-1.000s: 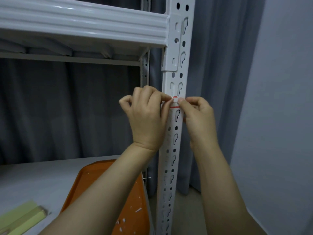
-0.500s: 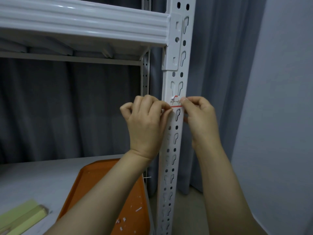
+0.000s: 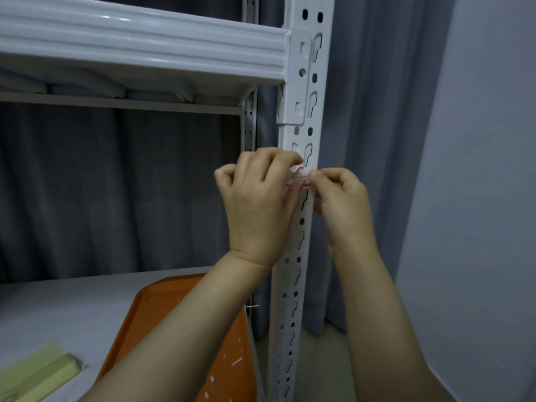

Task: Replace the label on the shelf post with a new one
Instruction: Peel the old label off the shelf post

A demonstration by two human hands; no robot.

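Note:
A white perforated shelf post [image 3: 301, 91] rises through the middle of the view. On it, at hand height, sits a small white label with red edges [image 3: 298, 177]. Its upper left corner curls away from the metal. My left hand [image 3: 258, 204] is curled against the post's left side, with its fingertips on the label's lifted left end. My right hand [image 3: 342, 198] pinches the label's right end from the other side. Most of the label is hidden between my fingers.
A white shelf beam [image 3: 139, 50] crosses above. Below on the grey shelf board lies an orange tray [image 3: 162, 309] with several small white paper scraps in it. A pale green pack [image 3: 40, 369] lies at the lower left. Grey curtain behind, a wall at right.
The label's upper left corner has come off the post and curls outward. My left fingers have shifted slightly up over it. My right hand stays pinched at the right end.

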